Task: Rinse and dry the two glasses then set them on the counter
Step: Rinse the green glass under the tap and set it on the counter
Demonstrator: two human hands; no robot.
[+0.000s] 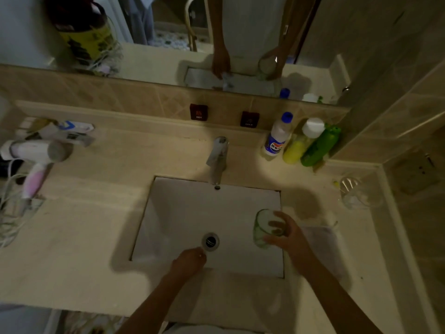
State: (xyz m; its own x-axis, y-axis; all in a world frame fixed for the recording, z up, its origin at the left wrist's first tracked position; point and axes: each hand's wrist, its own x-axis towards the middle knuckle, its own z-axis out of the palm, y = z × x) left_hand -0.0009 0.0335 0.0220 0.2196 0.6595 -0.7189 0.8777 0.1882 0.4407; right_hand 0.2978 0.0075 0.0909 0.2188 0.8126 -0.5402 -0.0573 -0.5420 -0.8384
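1. My right hand (286, 233) grips a glass (263, 229) over the sink's (183, 208) right edge.
2. My left hand (189, 261), loosely curled and empty, hangs at the sink's near edge.
3. Second glass (358, 192) sits in the counter's (79, 227) far right corner.
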